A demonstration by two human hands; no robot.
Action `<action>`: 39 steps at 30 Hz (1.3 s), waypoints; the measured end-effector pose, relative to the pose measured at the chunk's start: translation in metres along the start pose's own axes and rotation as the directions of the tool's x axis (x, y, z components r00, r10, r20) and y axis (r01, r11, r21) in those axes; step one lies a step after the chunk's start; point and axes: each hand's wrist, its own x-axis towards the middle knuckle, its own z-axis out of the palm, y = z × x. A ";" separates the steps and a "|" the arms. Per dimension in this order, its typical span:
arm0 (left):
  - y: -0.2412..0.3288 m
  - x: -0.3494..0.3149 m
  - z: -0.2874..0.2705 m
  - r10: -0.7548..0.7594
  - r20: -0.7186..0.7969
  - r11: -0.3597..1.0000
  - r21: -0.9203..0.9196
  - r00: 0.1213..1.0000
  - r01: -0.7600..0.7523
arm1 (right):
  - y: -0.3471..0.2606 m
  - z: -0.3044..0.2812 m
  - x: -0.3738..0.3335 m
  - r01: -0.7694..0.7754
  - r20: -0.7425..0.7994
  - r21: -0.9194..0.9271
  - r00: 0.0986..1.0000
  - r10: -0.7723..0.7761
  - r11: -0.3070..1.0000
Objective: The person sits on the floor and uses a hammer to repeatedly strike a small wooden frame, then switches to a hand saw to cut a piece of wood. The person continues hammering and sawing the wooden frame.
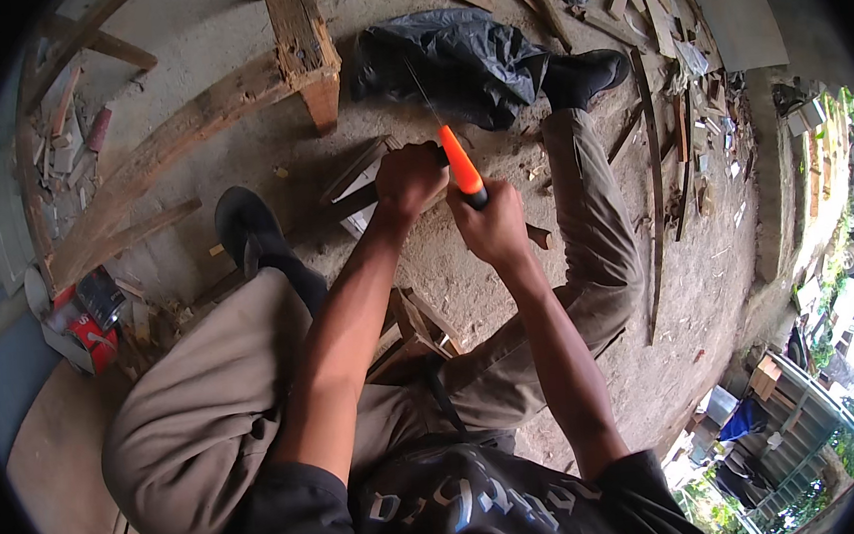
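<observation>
My left hand (410, 180) is closed around a dark bar (350, 204), which slants out to the left below the wrist. A short black end shows past my fingers, against the orange handle. My right hand (492, 227) is wrapped around the black lower end of a tool with a bright orange handle (459, 159). From that handle a long thin shaft points up and slightly left, over a crumpled black plastic bag (451, 59). The shaft's tip is hard to make out. A brown wooden stick end (541, 237) juts out behind my right hand.
I sit with my legs spread on a dusty floor. A rough wooden beam frame (184, 115) stands at upper left, and a small wooden stand (418, 338) between my legs. Wood scraps (664, 22) lie at upper right, a red box (94, 338) at far left.
</observation>
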 end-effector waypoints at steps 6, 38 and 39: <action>-0.003 -0.001 0.008 0.049 -0.152 0.996 -0.070 0.987 -0.060 | 0.016 -0.059 -0.174 0.039 0.014 -0.055 0.999 -0.038 0.998; -0.003 0.001 -0.004 0.039 -0.039 0.995 -0.088 0.998 -0.042 | 0.005 -0.010 -0.043 0.004 0.009 -0.035 1.000 -0.004 0.999; -0.002 0.001 -0.003 0.026 -0.133 0.996 -0.079 0.991 -0.036 | 0.008 -0.022 -0.073 0.094 -0.010 -0.017 0.995 -0.094 0.995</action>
